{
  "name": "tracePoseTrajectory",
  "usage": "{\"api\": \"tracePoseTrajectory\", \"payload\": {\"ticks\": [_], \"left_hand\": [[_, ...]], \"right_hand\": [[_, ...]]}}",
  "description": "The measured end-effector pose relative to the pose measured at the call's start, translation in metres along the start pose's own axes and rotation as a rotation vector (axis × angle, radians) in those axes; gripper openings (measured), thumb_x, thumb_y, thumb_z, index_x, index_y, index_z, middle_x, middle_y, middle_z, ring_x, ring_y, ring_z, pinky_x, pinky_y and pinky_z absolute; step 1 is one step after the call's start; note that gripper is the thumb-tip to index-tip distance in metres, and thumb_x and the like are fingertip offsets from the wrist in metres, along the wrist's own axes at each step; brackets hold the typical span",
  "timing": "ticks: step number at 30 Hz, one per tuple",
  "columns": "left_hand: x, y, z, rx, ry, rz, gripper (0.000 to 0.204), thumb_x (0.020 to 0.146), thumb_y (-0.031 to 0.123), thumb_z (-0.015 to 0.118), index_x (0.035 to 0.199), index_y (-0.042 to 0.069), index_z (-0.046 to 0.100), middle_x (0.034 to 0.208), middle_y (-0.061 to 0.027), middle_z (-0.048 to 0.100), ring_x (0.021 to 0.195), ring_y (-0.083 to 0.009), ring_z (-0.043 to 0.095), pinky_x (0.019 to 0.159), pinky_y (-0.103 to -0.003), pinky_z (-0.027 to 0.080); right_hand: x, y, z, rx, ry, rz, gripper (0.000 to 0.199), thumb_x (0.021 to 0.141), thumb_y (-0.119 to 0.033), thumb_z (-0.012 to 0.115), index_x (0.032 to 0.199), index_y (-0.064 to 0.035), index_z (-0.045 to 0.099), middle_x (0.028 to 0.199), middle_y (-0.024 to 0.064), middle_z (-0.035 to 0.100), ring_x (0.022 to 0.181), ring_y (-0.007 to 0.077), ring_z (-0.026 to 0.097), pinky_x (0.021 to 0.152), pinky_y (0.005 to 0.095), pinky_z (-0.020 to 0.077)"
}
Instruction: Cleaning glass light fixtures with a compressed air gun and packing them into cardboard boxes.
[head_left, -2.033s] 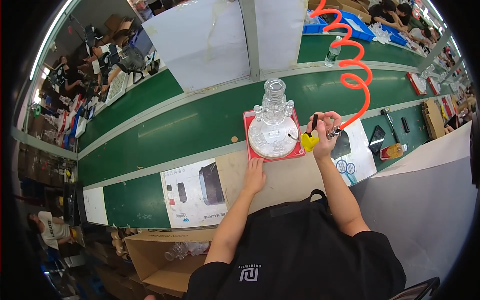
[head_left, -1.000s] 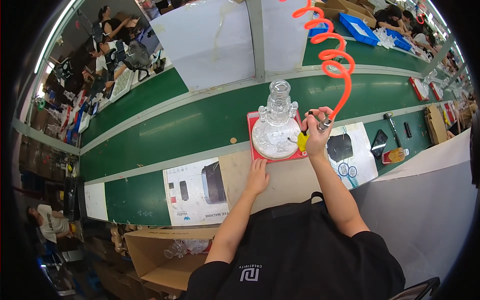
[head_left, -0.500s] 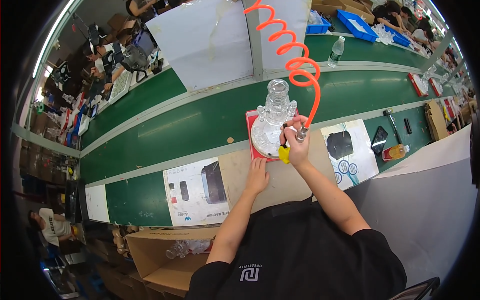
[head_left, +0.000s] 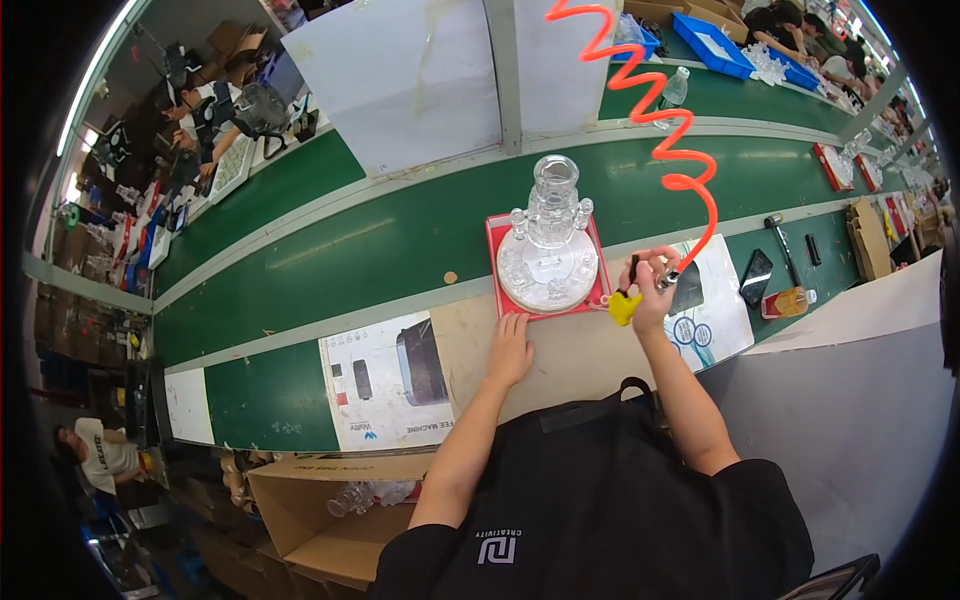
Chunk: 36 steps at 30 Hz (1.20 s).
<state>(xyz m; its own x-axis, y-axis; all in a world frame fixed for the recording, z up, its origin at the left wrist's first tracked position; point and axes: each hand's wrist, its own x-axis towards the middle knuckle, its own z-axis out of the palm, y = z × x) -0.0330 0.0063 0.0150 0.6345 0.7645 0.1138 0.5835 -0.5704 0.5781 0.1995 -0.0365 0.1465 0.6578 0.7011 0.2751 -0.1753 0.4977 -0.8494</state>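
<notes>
A clear glass piece [head_left: 548, 250] with a wide round base and a stacked neck stands on a red tray [head_left: 503, 300] on the green belt. My left hand [head_left: 510, 347] lies flat on the brown board just below the tray's near edge, fingers apart. My right hand [head_left: 648, 290] is closed around a small air tool with a yellow tip [head_left: 624, 306], held beside the tray's right edge. An orange coiled hose [head_left: 672, 130] rises from the tool toward the top.
Printed sheets [head_left: 385, 375] [head_left: 712, 305] lie left and right of the board. A dark phone [head_left: 755, 277], a small orange bottle [head_left: 786, 301] and tools sit at the right. An open cardboard box [head_left: 310, 510] stands below the table edge. White panels stand behind the belt; other people work nearby.
My right hand with the air tool swung in to the glass piece, then drew back to the right of the tray. The coiled hose followed. My left hand stayed put.
</notes>
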Motion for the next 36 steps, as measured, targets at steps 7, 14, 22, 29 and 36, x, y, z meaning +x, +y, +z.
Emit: {"api": "tracePoseTrajectory", "payload": {"ticks": [7,14,22,29,36], "left_hand": [[0.001,0.000,0.001,0.002,0.018,-0.006,0.055,0.074,0.006,0.063,0.126,-0.002,0.044,0.126,-0.0201,0.046,0.125,-0.0361,0.039,0.107,-0.043,0.033],[0.002,0.000,-0.002,0.009,0.012,0.013,0.056,0.074,0.005,0.063,0.126,-0.002,0.044,0.126,-0.0206,0.046,0.125,-0.0362,0.039,0.107,-0.042,0.034],[-0.001,0.000,-0.001,0.018,0.038,0.019,0.058,0.072,0.006,0.064,0.125,-0.002,0.045,0.124,-0.0204,0.047,0.123,-0.0366,0.041,0.107,-0.044,0.033],[-0.001,0.002,-0.003,0.024,0.007,-0.006,0.057,0.074,0.007,0.064,0.126,-0.002,0.044,0.127,-0.0206,0.046,0.126,-0.0365,0.039,0.107,-0.042,0.033],[-0.001,0.000,0.000,0.015,0.034,-0.006,0.058,0.072,0.006,0.065,0.126,-0.002,0.045,0.125,-0.0195,0.047,0.124,-0.0359,0.040,0.107,-0.044,0.033]], "right_hand": [[0.040,0.008,-0.028,-0.041,0.109,-0.064,0.022,0.092,-0.005,0.051,0.109,-0.0070,0.037,0.083,0.0088,0.054,0.054,0.0128,0.051,0.051,0.0262,0.0419],[0.098,0.029,-0.020,-0.111,0.117,-0.155,0.021,0.092,-0.005,0.054,0.106,-0.0071,0.038,0.080,0.0077,0.054,0.051,0.0115,0.049,0.048,0.0246,0.0399],[0.142,0.053,0.016,0.101,0.277,-0.059,0.019,0.091,-0.011,0.056,0.098,-0.0080,0.038,0.075,0.0086,0.053,0.047,0.0150,0.048,0.042,0.0288,0.0398],[0.146,0.053,0.027,0.199,0.356,0.092,0.017,0.091,-0.015,0.056,0.096,-0.0099,0.040,0.075,0.0109,0.053,0.049,0.0197,0.049,0.045,0.0346,0.0432],[0.126,-0.005,-0.054,0.116,0.273,0.194,0.017,0.092,-0.019,0.054,0.104,-0.0101,0.045,0.082,0.0160,0.061,0.056,0.0228,0.055,0.050,0.0346,0.0465]]}}
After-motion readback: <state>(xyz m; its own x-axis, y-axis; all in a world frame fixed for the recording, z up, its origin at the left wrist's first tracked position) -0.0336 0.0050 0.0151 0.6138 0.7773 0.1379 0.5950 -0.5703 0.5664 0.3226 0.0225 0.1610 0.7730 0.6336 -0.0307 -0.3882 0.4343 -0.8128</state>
